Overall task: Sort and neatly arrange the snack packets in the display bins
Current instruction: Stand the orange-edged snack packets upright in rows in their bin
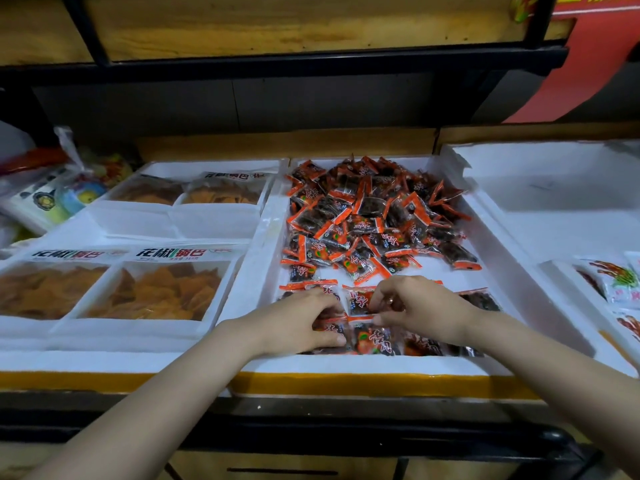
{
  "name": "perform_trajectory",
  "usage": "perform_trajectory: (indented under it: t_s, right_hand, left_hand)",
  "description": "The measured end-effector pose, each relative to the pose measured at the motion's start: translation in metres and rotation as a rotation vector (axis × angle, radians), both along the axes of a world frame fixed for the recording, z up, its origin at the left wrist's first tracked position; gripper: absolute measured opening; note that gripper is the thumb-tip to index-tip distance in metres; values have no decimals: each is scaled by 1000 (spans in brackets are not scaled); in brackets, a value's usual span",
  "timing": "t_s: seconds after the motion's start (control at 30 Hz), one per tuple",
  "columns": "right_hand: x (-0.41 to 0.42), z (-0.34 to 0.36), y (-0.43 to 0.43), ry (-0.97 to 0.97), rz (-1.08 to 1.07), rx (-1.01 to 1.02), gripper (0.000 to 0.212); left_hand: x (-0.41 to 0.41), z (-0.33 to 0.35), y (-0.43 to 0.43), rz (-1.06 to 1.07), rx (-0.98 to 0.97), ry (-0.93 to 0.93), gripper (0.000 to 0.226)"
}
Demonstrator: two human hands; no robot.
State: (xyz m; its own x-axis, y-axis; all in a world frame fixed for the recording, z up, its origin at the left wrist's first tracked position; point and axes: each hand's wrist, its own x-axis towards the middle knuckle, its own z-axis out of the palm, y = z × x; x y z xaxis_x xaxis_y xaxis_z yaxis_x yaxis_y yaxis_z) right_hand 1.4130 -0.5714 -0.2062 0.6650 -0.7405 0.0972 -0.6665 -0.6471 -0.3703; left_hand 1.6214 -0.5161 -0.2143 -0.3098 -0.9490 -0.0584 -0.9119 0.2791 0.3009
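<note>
Orange-edged snack packets (pixel 375 338), front of foam bin (pixel 346 365), pinched in curled left hand (pixel 298 320) and right hand (pixel 419 306).

**Display counter: stock by kind and number**

Hands: two, the left hand (pixel 298 323) and the right hand (pixel 419 306).

White foam bins: four in view, namely the centre bin (pixel 346 367), the left bin (pixel 86 358), the rear right bin (pixel 554 209) and the front right bin (pixel 554 268).

Windowed boxes of orange crisps (pixel 152 292): four, all in the left bin, two in front and two behind.

Orange-edged snack packets (pixel 374 220): all in the centre bin. They overlap too much for an exact tally, and are probably several dozen in all, heap and front rows together.

White packets with red print (pixel 620 285): three visible, in the front right bin at the picture's edge.
</note>
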Motion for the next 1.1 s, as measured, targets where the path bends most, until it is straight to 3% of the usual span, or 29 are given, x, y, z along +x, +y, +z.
perform_trajectory:
  t_s: [0.1, 0.23, 0.5, 0.73, 0.8, 0.87, 0.97, 1.1]
  right_hand:
    - [1, 3, -17, -162, -58, -77, 8]
    - [13, 1, -54, -259, -165, -85, 26]
    - [49, -14, -93, -22, -238, 87, 61]
    - [50, -18, -102, -67, -235, 184, 65]
    - [50, -18, -103, -69, -223, 201, 54]
    - [50, -18, -104, -91, -213, 213, 35]
    - [51, -19, -105, -152, -203, 233, 44]
    - [46, -15, -106, -251, -201, 231, 40]
  left_hand:
    - [1, 4, -9, 69, -146, 111, 53]
    - [7, 11, -46, 220, -298, 209, 53]
    - [17, 8, -117, 544, -225, 149, 63]
    - [7, 11, -127, 592, -179, -164, 75]
    - [7, 12, -128, 584, -174, -196, 69]
    - [9, 11, -129, 574, -162, -196, 62]
    - [10, 13, -129, 549, -128, -152, 53]
    - [11, 17, -124, 551, -85, 10, 51]
